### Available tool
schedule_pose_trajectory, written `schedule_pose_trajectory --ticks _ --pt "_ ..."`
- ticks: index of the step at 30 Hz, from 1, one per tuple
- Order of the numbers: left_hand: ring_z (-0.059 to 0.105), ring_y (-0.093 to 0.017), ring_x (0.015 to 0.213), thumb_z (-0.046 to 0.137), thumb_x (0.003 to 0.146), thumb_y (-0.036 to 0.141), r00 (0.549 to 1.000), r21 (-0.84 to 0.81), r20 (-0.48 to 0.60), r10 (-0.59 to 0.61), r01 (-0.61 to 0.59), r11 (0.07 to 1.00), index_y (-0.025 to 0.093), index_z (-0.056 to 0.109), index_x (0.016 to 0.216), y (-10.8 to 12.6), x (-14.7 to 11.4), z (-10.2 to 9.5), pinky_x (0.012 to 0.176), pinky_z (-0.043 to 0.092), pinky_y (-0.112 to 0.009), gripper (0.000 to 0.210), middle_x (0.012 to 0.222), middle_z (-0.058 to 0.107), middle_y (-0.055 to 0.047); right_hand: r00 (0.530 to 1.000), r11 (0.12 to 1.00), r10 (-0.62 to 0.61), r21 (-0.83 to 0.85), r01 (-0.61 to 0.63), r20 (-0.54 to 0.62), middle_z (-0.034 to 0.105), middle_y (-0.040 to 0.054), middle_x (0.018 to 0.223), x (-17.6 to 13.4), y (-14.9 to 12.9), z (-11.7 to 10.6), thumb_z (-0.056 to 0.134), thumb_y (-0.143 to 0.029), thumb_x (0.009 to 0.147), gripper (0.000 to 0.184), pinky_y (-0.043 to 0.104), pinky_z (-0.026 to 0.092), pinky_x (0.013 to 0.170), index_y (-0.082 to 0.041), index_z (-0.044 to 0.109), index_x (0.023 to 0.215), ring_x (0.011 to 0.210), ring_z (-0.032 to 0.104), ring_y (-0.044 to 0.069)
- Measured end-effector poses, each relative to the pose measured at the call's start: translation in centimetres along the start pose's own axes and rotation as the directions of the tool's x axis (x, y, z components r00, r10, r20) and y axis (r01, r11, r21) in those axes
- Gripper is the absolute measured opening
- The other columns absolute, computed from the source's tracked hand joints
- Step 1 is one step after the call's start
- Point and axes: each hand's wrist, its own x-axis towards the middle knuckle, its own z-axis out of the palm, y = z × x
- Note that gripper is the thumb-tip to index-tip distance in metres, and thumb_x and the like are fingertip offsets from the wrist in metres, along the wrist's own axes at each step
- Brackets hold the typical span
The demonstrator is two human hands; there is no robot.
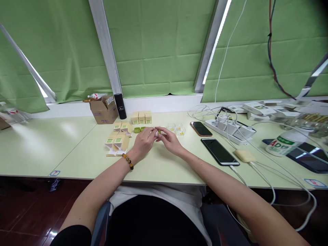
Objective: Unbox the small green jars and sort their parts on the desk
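Observation:
My left hand (142, 142) and my right hand (171, 142) meet above the middle of the table, fingertips together. Pinched between them is a small green and white piece (158, 132), mostly covered by the fingers, so its exact kind does not show. Just behind my left hand lies a small green case (139, 130). Clear round plastic packs (176, 129) with yellow inside rest beyond my right hand. To the left of my left hand stand several cream cartons (118, 140) with green labels, their flaps partly spread.
Closed cream boxes (141, 118) form a row at the back. A cardboard box (104, 110) and a black cylinder (120, 106) stand back left. On the right are two phones (219, 151), a power strip (230, 130), a white bottle (287, 143) and loose cables.

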Motion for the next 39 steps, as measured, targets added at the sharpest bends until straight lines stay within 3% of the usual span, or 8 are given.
schedule_pose_trajectory --ticks 4,8,14,25,28,33,39 --pt "0.068 -0.027 0.103 0.053 0.107 0.025 0.998 0.052 0.039 0.045 -0.047 0.998 0.012 0.063 0.126 0.2 0.1 -0.1 0.086 0.059 -0.042 0.025 0.113 0.071 -0.017 1.0 0.992 -0.024 -0.127 0.023 -0.007 0.074 0.0096 0.122 -0.1 -0.1 -0.1 0.058 -0.056 0.101 0.045 0.046 0.069 0.084 -0.026 0.067 0.134 0.084 0.077 0.021" --pt "0.067 -0.027 0.103 0.054 0.107 0.026 0.995 0.025 0.079 0.062 -0.064 0.998 0.012 0.062 0.121 0.3 0.2 -0.2 0.086 0.058 -0.041 0.022 0.111 0.069 -0.016 0.998 0.976 -0.061 -0.212 0.057 -0.013 0.074 0.0097 0.121 -0.2 -0.3 -0.1 0.056 -0.047 0.102 0.038 0.041 0.068 0.083 -0.024 0.067 0.131 0.088 0.077 0.021" --pt "0.065 -0.027 0.108 0.054 0.106 0.023 0.989 -0.025 0.135 0.068 -0.066 0.998 0.013 0.059 0.124 0.3 0.2 -0.1 0.088 0.059 -0.042 0.021 0.115 0.067 -0.016 0.996 0.948 -0.076 -0.313 0.06 -0.04 0.076 0.0084 0.113 -0.3 -0.3 0.1 0.058 -0.029 0.096 0.03 0.038 0.067 0.079 -0.023 0.068 0.123 0.084 0.076 0.02" --pt "0.068 -0.026 0.102 0.062 0.098 0.018 0.998 -0.059 0.059 0.016 -0.013 0.998 0.017 0.063 0.113 0.2 0.3 0.3 0.086 0.061 -0.042 0.016 0.107 0.069 -0.013 0.997 0.939 -0.029 -0.344 0.004 -0.069 0.077 0.003 0.086 -0.2 -0.8 0.4 0.053 -0.025 0.094 0.028 0.031 0.059 0.068 -0.021 0.072 0.115 0.065 0.07 0.016" --pt "0.069 -0.026 0.102 0.064 0.098 0.02 1.0 -0.088 -0.004 0.004 -0.005 0.996 0.017 0.064 0.114 0.1 0.3 0.3 0.088 0.061 -0.042 0.017 0.106 0.069 -0.012 0.998 0.958 -0.029 -0.288 0.012 -0.052 0.078 0.005 0.094 -0.2 -1.0 0.0 0.055 -0.031 0.098 0.029 0.034 0.062 0.073 -0.021 0.072 0.118 0.072 0.073 0.018" --pt "0.069 -0.024 0.106 0.067 0.099 0.023 0.994 -0.196 -0.079 -0.078 0.061 0.979 0.018 0.063 0.122 -0.5 0.0 0.3 0.09 0.061 -0.041 0.024 0.112 0.07 -0.012 0.996 0.981 -0.067 -0.178 0.076 0.053 0.072 0.0115 0.132 -0.2 -0.8 -1.3 0.071 -0.038 0.091 0.047 0.04 0.065 0.088 -0.024 0.066 0.136 0.095 0.076 0.022" --pt "0.07 -0.024 0.106 0.068 0.098 0.025 0.987 -0.292 -0.003 -0.161 0.153 0.944 0.019 0.067 0.119 -0.5 0.0 -0.1 0.092 0.06 -0.042 0.022 0.111 0.072 -0.011 0.996 0.944 -0.084 -0.318 0.083 0.011 0.073 0.0098 0.128 0.0 -0.7 -1.3 0.071 -0.034 0.088 0.042 0.036 0.063 0.072 -0.026 0.07 0.13 0.087 0.07 0.02"
